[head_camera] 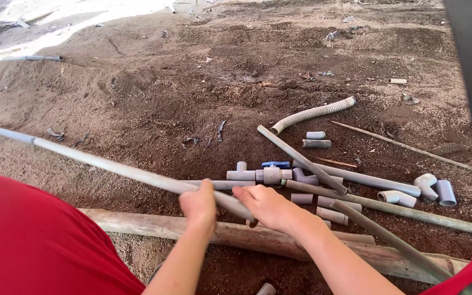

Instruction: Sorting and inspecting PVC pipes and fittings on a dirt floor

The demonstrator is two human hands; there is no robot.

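Pipe [110, 166] — long, grey, stiff, probably light — is lying across the dirt [203, 82]; left hand [199, 205] is gripping its near end, right hand [266, 206] is closing over the tip beside it.

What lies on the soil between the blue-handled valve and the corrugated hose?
In the head view, between blue-handled valve and corrugated hose: one slanting grey pipe.

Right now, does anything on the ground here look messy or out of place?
Yes. Short fittings and pipes lie scattered at crossed angles on bare dirt, not sorted. A ribbed hose curves loose behind them. Both hands, left and right, grip one long pipe slanting across a log.
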